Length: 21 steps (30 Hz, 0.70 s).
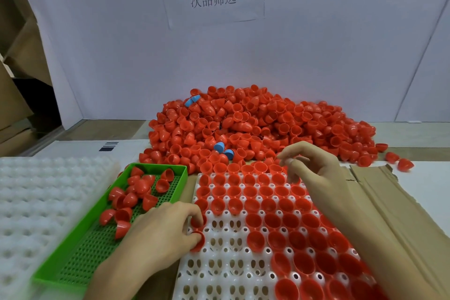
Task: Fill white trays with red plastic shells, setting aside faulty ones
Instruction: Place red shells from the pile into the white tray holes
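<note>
A white tray [226, 268] with round pockets lies in front of me, its far rows and right side holding red shells [267, 204]. My left hand [160, 229] sits at the tray's left edge and its fingers hold red shells [198, 238] over the pockets there. My right hand [309, 165] hovers over the tray's far right corner, fingers loosely curled; nothing shows in it. A big pile of loose red shells [255, 124] rises behind the tray.
A green perforated bin [80, 258] left of the tray holds several red shells. A stack of empty white trays [34, 202] stands at far left. Several blue shells [222, 150] lie in the pile. Brown cardboard [389, 214] lies on the right. A white backdrop stands behind.
</note>
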### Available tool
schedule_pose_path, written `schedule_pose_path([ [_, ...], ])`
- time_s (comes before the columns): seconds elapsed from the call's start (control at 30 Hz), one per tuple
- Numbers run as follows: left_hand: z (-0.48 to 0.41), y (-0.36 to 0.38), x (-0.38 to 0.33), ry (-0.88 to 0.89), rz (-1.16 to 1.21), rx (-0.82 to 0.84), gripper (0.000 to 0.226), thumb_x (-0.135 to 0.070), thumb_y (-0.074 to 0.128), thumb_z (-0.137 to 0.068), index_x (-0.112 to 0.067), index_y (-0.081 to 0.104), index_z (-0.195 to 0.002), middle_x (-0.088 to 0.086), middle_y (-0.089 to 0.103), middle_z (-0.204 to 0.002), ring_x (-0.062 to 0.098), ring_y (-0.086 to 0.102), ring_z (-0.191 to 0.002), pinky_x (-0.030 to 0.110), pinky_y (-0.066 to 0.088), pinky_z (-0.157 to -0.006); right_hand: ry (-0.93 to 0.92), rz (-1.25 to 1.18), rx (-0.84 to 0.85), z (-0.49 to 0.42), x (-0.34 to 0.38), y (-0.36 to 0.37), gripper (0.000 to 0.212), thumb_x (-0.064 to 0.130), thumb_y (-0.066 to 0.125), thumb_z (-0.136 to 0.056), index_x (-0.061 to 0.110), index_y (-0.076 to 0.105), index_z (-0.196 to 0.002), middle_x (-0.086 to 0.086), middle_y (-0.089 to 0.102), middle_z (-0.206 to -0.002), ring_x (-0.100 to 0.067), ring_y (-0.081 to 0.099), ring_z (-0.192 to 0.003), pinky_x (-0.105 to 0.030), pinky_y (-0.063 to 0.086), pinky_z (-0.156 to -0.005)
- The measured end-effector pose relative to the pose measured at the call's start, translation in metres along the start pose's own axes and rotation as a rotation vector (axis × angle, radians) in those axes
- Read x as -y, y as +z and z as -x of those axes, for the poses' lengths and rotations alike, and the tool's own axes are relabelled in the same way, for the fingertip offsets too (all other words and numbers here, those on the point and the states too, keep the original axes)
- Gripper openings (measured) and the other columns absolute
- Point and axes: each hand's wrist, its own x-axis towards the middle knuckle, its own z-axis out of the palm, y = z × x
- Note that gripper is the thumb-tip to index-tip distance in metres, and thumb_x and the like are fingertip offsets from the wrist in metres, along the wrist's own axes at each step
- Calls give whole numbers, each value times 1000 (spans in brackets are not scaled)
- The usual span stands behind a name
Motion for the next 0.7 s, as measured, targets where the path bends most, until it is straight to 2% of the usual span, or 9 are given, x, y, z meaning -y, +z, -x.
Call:
schedule_pose_path([
  [0.17,5,-9,-1,-1,43,6,12,-57,66,-89,-50,62,-98,-14,64,-82,1,59,-68,16,36,-52,-1,17,-14,0,3,0,35,-8,58,-92,22,73,-82,-2,68,-75,-11,59,-57,-33,51,-59],
  [0.3,-4,-27,-6,-37,64,-127,9,-55,68,-87,-47,65,-90,-19,64,-78,-11,55,-57,12,33,-49,1,13,-28,0,5,1,29,-7,59,-92,17,72,-83,-3,67,-72,-10,58,-56,-31,50,-59],
  [0.4,-44,-42,-14,-18,71,-252,3,-44,70,-90,-42,67,-90,-21,63,-85,-5,58,-73,19,44,-61,3,10,-25,0,6,2,29,-8,59,-92,17,72,-82,-1,67,-71,-8,57,-55,-26,49,-58],
  [0.47,-83,-47,-19,-34,37,-309,5,-36,69,-92,-39,70,-96,-18,65,-93,6,62,-85,28,50,-71,-1,-1,-33,-1,5,2,32,-8,59,-91,19,72,-81,-1,66,-69,-10,57,-55,-24,48,-57],
  [0.53,-122,-49,-21,-72,-6,-350,8,-33,68,-93,-33,73,-99,-12,69,-99,12,65,-89,31,52,-73,-5,-15,-48,-1,4,2,34,-8,60,-91,22,72,-79,-5,66,-68,-13,57,-55,-25,49,-57],
  [0.6,-152,-46,-21,-120,-24,-329,11,-35,71,-92,-29,75,-99,-9,72,-100,14,66,-89,32,53,-73,-2,-20,-54,-1,2,1,35,-8,60,-91,23,72,-80,-7,66,-69,-15,58,-55,-27,51,-58],
  [0.7,-183,-36,-21,-197,-66,-210,24,-42,76,-86,-24,74,-102,-5,72,-100,18,67,-94,34,52,-78,2,-18,-59,-1,-1,-1,34,-7,60,-91,22,73,-82,-10,66,-70,-16,58,-56,-33,52,-59],
])
